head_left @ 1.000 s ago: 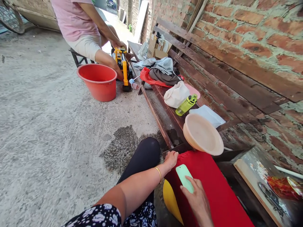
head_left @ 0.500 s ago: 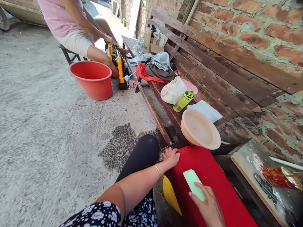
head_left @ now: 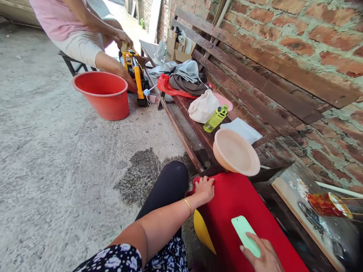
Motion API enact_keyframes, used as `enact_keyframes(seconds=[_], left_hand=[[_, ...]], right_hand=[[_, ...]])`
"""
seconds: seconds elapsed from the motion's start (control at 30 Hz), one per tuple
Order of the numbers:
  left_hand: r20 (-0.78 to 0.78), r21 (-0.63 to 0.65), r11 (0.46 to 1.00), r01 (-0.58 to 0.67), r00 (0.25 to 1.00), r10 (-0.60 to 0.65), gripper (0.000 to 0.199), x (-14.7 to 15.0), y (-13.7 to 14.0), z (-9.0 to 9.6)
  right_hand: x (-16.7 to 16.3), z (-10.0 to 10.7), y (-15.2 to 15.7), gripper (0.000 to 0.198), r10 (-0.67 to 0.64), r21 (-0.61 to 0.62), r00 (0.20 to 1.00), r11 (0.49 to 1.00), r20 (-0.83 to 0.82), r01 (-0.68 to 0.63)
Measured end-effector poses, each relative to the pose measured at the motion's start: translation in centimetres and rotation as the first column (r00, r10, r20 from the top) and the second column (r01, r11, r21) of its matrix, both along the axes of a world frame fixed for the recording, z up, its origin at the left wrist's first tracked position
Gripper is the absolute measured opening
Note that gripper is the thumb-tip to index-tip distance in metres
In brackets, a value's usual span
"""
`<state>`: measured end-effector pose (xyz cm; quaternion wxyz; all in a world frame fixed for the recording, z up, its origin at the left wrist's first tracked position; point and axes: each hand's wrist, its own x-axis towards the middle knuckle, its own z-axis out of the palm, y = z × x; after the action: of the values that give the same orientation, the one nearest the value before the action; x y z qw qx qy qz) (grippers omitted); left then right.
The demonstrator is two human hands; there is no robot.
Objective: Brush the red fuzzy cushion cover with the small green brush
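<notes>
A red cloth (head_left: 241,196) lies spread over a low surface at my lap, with a yellow edge (head_left: 203,231) showing beneath its left side. Near its far left corner, my left hand (head_left: 204,189) rests flat on the fabric, fingers spread and holding nothing. My right hand (head_left: 265,251) grips a mint-green scrubbing brush (head_left: 243,230) by its near end, thumb on one side and fingers on the other. The brush has a small hole at its far end; its underside is hidden against the cloth.
A pale basin (head_left: 236,153) sits at the bench end beside a green bottle (head_left: 216,118) and white bag (head_left: 204,106). Scissors (head_left: 310,217) and a red tin (head_left: 326,204) lie right. A seated person (head_left: 76,37) is behind a red tub (head_left: 102,96).
My right hand has slid the brush right and toward me over the red cloth. My left hand stays at the corner. The view has shifted slightly.
</notes>
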<state>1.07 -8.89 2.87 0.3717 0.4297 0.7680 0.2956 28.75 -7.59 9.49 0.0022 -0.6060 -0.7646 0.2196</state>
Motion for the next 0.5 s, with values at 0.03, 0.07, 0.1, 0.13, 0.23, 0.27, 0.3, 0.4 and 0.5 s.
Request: enact_keyframes(seconds=[0.03, 0.07, 0.1, 0.13, 0.23, 0.27, 0.3, 0.4, 0.5], left_hand=[[0.003, -0.001, 1.0, 0.001, 1.0, -0.001, 0.047, 0.0, 0.1, -0.1], [0.004, -0.001, 1.0, 0.001, 1.0, -0.001, 0.047, -0.1, 0.1, -0.1], [0.003, -0.001, 1.0, 0.001, 1.0, -0.001, 0.047, -0.1, 0.2, -0.1], [0.0, -0.001, 1.0, 0.0, 1.0, 0.0, 0.047, -0.1, 0.2, -0.1], [-0.019, -0.006, 1.0, -0.001, 1.0, 0.001, 0.046, 0.0, 0.3, 0.3], [-0.025, -0.006, 1.0, -0.001, 1.0, 0.0, 0.045, 0.0, 0.3, 0.4], [-0.028, -0.005, 1.0, 0.001, 1.0, -0.001, 0.045, 0.1, 0.2, 0.5], [-0.021, -0.004, 1.0, 0.0, 1.0, 0.0, 0.045, 0.1, 0.2, 0.5], [-0.005, -0.005, 1.0, -0.003, 1.0, 0.003, 0.045, -0.1, 0.2, 0.3]], right_hand=[[-1.5, -0.1, 0.0, 0.059, 0.012, 0.023, 1.0, 1.0, -0.021, -0.011], [-3.2, -0.4, 0.0, 0.06, 0.034, 0.037, 0.999, 0.999, -0.038, -0.033], [-5.0, -0.7, -0.1, 0.061, 0.061, 0.043, 0.997, 0.997, -0.052, -0.058], [-6.7, -1.1, -0.1, 0.062, 0.086, 0.042, 0.994, 0.996, -0.061, -0.083], [-9.0, -2.0, -0.2, 0.063, 0.132, 0.01, 0.988, 0.991, -0.074, -0.132], [-8.6, -2.2, -0.2, 0.063, 0.13, -0.014, 0.989, 0.991, -0.066, -0.131], [-7.4, -2.3, -0.2, 0.062, 0.116, -0.046, 0.992, 0.992, -0.046, -0.118], [-1.8, -1.6, 0.0, 0.06, 0.035, -0.128, 0.998, 0.991, 0.057, -0.028], [2.8, -0.2, 0.2, 0.061, -0.038, -0.119, 0.99, 0.991, 0.137, 0.054]])
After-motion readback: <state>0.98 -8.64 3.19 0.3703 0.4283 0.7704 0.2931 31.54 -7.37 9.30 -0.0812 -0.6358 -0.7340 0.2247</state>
